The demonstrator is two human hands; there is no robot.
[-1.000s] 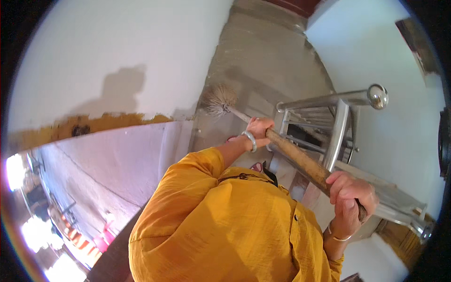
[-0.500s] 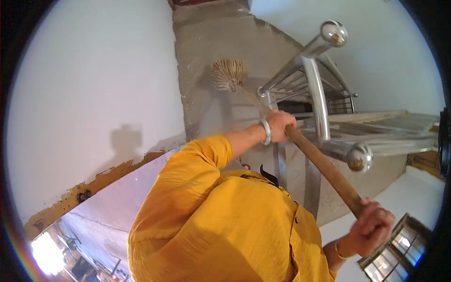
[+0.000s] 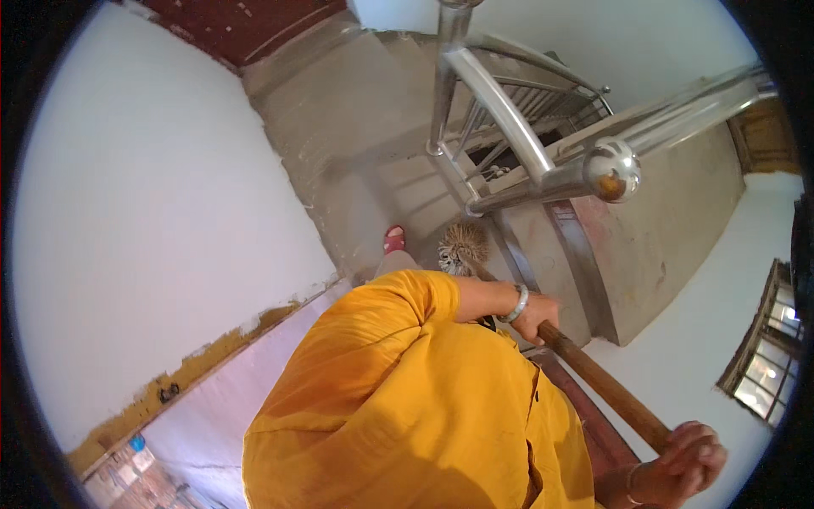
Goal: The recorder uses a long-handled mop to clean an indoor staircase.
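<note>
A string mop with a wooden handle (image 3: 606, 383) runs slantwise across the right of my body. Its beige, stringy mop head (image 3: 465, 246) rests on the grey concrete floor near the foot of the steel railing. My left hand (image 3: 538, 317), with a pale bangle at the wrist, is wrapped round the lower part of the handle. At the handle's top end is my right hand (image 3: 685, 462), its fingers curled round the wood. Just left of the mop head shows my foot in a red sandal (image 3: 394, 240).
A shiny steel railing (image 3: 509, 119) with a ball end (image 3: 612, 170) stands ahead and to the right, beside concrete steps. On the left rises a white wall (image 3: 170, 229) with a rough brownish lower edge. A barred window (image 3: 763, 365) is at far right.
The mop head has come back from farther ahead toward my feet. Both hands keep their hold on the handle. My view has shifted, and the red sandal now shows more fully.
</note>
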